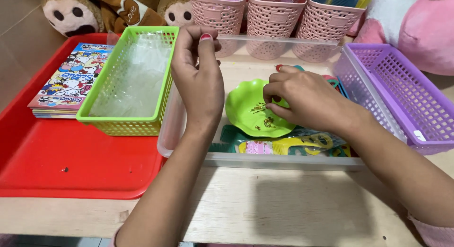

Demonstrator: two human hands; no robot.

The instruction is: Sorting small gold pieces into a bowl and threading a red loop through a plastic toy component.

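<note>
Right hand (302, 98) at frame centre pinches tiny gold pieces off green dish (246, 115), best lifted gently; left hand (198, 62) fingertips pressed together

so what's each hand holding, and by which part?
Cannot tell for either. The left hand is raised with fingertips pinched together, nothing visible between them. The right hand pinches down at small gold pieces in the green dish; any grasp is hidden.

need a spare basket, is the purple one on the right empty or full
Empty as far as shown: the purple basket has only bare lattice floor and walls in view; its far right end is cut off by the picture edge.
</note>
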